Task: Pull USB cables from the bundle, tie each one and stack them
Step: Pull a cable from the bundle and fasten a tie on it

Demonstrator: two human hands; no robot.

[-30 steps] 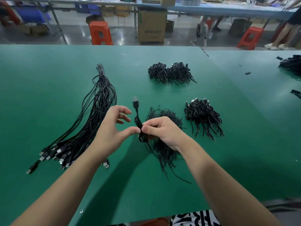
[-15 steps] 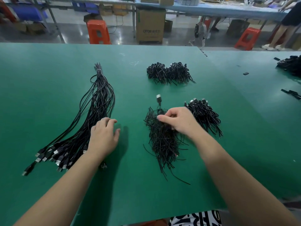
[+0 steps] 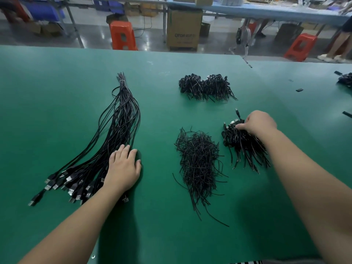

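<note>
A long bundle of black USB cables [image 3: 116, 134] lies on the left of the green table [image 3: 57, 92], bound at its far end, plugs fanned out toward me. My left hand [image 3: 123, 166] rests flat on the bundle's near right side, fingers spread. In the middle sits a loose pile of black twist ties [image 3: 198, 161]. To its right is a stack of tied cables [image 3: 242, 143]. My right hand [image 3: 257, 123] is on the stack's far end, fingers closed on a tied cable [image 3: 237, 114] whose plug sticks up.
Another heap of tied cables [image 3: 206, 87] lies further back at centre. More black cables [image 3: 345, 81] and small black pieces [image 3: 299, 90] lie at the right edge. Beyond the table stand orange stools [image 3: 122, 36], a cardboard box [image 3: 184, 30] and a second bench.
My right hand carried the tied cable from the twist-tie pile over to the stack on the right. My left hand let go of it and came down onto the long bundle.
</note>
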